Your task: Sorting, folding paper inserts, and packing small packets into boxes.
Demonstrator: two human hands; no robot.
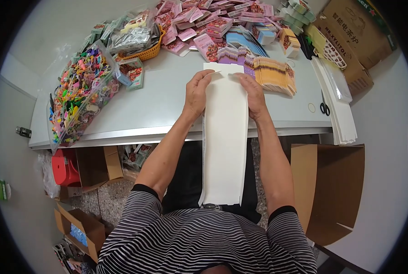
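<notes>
taking the middle of the long white card strip (226, 141) as the centre of the dial, i'm watching a person in a striped shirt (199, 237) holding it lengthwise, its far end reaching over the tabletop (163, 102) at twelve and its near end lying by the waist at six. the left hand (196, 93) is gripping the far corner at eleven, fingers pinching the edge; the right hand (256, 96) is gripping the opposite corner at one, its fingers closing there too.

just past that hand, a yellow stack of cartons (275, 75) is lying at one. pink boxes (208, 23) are heaping up at twelve. a yellow basket (151, 52) is sitting at eleven, and a clear bag of colourful trinkets (83, 86) is bulging at ten. black scissors (324, 108) are lying between two and three, beside white sheets (344, 123). below the tabletop, an open cardboard box (334, 192) is standing at four.
</notes>
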